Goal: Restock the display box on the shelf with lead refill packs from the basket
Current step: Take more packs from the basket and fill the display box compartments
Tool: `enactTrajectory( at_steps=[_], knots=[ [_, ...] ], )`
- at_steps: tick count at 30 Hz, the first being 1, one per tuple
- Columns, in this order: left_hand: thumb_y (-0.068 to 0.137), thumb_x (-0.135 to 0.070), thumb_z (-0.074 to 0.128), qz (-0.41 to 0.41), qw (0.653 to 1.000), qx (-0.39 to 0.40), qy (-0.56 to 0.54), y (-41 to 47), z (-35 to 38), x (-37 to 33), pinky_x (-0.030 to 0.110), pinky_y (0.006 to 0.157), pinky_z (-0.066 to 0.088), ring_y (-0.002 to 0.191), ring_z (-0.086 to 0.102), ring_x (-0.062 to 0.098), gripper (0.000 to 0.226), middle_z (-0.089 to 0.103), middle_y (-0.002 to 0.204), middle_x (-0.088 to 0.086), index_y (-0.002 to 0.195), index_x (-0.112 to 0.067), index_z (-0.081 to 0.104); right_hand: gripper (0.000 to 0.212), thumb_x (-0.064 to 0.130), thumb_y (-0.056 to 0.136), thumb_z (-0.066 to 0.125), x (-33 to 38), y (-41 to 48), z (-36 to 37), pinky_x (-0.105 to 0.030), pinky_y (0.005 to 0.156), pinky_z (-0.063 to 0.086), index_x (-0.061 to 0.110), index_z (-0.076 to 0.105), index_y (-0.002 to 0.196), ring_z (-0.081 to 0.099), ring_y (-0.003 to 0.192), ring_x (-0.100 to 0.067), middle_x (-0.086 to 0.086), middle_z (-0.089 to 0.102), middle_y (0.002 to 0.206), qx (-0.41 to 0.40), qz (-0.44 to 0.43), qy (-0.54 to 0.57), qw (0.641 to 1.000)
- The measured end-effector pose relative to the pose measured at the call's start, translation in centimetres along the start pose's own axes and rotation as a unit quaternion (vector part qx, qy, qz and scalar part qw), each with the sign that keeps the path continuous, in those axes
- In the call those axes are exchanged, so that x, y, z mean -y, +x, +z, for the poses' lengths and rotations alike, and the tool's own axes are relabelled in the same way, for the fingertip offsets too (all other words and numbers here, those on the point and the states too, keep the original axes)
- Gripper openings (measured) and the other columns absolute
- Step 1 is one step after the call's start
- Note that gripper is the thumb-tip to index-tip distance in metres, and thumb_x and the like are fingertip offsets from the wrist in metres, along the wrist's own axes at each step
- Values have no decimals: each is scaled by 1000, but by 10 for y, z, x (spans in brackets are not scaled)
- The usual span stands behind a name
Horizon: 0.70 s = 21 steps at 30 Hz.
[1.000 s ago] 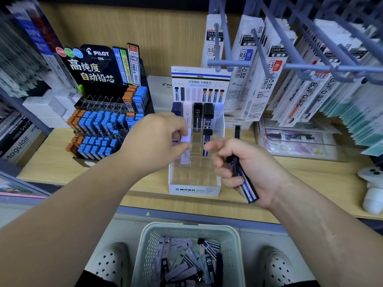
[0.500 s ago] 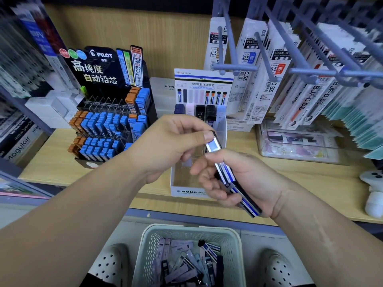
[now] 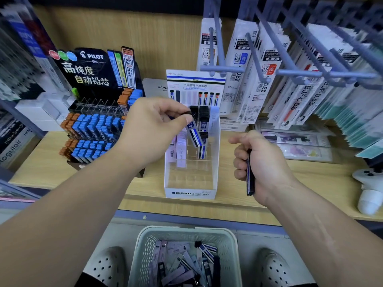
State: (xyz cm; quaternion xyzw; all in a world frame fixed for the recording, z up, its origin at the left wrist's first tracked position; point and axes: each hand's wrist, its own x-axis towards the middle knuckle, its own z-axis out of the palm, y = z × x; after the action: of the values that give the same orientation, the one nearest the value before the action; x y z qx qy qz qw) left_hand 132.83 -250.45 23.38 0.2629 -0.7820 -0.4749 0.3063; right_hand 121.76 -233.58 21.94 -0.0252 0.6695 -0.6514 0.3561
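Head view: HB lead refill pack [image 3: 194, 134], likely light, stiff, slick; left hand [image 3: 153, 129] pinches cap end over display box [image 3: 190, 192]. Right hand [image 3: 263, 162], three o'clock, grips spare packs [image 3: 250, 175].

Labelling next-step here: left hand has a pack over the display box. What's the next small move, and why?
Probably straighten the lead refill pack and lower it into a free slot of the display box. The left hand pinches it by its top, tilted, above the box, whose front slots look unfilled. The right hand grips a spare pack.
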Motion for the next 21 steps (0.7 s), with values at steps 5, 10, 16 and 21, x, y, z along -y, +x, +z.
enactTrajectory(
  at_steps=[5, 10, 16, 21],
  knots=[
    [84, -18, 77, 56, 991, 51, 109, -5, 17, 2, 5, 59, 40, 54, 53, -10, 7, 56, 53, -31, 89, -22, 77, 23, 8, 90, 41, 2, 1, -5, -24, 43, 34, 17, 60, 96, 35, 53, -14, 2, 37, 67, -32, -17, 37, 999],
    [82, -22, 78, 136, 967, 53, 211, -4, 30, 9, 14, 66, 47, 66, 54, -14, 8, 54, 64, -28, 90, -22, 79, 31, -7, 87, 37, 3, 1, -7, -33, 50, 51, 17, 52, 100, 45, 61, -19, -5, 41, 75, 1, -17, 84, 996],
    [83, -25, 77, 193, 943, 71, 260, 0, 39, 14, 37, 71, 55, 78, 62, 8, 7, 71, 84, -9, 90, -23, 78, 36, -14, 88, 36, 6, -1, -14, -41, 68, 59, 17, 45, 105, 52, 58, -17, -6, 43, 73, 45, -20, 71, 996],
    [83, -24, 77, 163, 956, 60, 237, 4, 41, 13, 34, 74, 55, 80, 62, 6, 6, 72, 84, -11, 89, -23, 79, 37, -19, 91, 41, 6, 1, -22, -37, 66, 58, 15, 46, 108, 52, 63, -19, -7, 42, 76, 86, -25, 88, 992]
  ],
)
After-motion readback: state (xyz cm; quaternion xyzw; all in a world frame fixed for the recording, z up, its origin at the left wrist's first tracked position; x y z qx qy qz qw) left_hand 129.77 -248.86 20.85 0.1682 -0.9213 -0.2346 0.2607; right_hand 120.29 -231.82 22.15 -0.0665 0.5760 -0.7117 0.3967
